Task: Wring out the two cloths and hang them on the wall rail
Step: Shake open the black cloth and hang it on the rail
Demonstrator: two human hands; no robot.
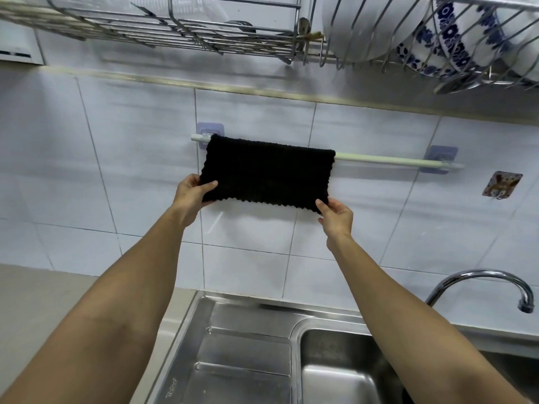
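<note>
A black ribbed cloth (267, 173) hangs folded over the left half of the pale green wall rail (388, 161), which is fixed to the white tiles by two clear stick-on brackets. My left hand (192, 196) pinches the cloth's lower left corner. My right hand (335, 217) pinches its lower right corner. The cloth is spread flat between the two hands. Only this one cloth is in view.
A steel sink (326, 371) with a ribbed drainboard (242, 354) lies below, its curved tap (490, 284) at right. Overhead hangs a wire dish rack (204, 33) holding blue-and-white plates (455, 39). A small stick-on hook (501, 185) sits right of the rail.
</note>
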